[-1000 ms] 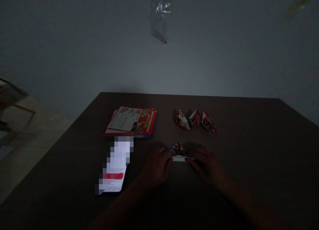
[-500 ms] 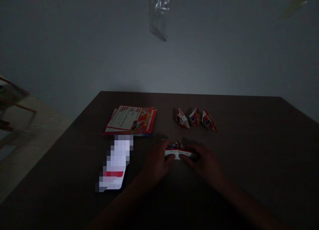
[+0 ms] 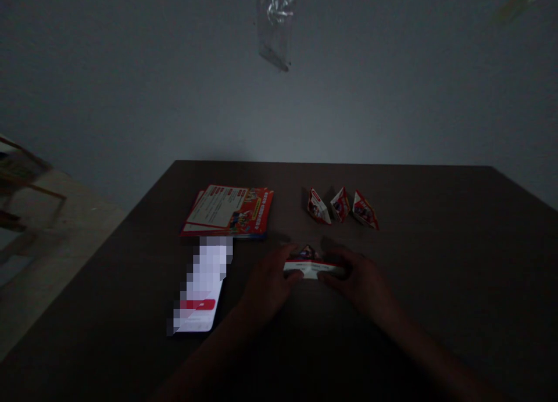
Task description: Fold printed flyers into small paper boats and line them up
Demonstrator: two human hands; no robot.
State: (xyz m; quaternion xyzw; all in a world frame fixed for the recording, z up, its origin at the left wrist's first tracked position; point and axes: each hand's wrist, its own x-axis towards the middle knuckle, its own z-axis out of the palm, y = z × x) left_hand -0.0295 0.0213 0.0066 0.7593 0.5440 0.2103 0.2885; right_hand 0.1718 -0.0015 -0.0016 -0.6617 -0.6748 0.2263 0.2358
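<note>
Between my two hands is a folded paper boat (image 3: 310,267), white along its near side with a red edge and a dark printed peak in the middle. My left hand (image 3: 271,279) grips its left end, thumb on the near side and fingers behind. The right end is pinched in the same way by my right hand (image 3: 360,279). Beyond the hands stand three folded paper pieces in red and white: a left one (image 3: 319,207), a middle one (image 3: 340,205) and a right one (image 3: 365,209). The light is dim, so fine folds are hard to see.
A stack of printed red and white leaflets (image 3: 226,210) lies at the table's back left. Nearer me is a lit phone (image 3: 204,286), its screen blurred. The dark table (image 3: 436,216) meets a wall where a clear plastic bag (image 3: 275,27) hangs.
My hands have moved slightly apart along the paper boat, so more of its near side shows. The other paper pieces, leaflets and phone have stayed put.
</note>
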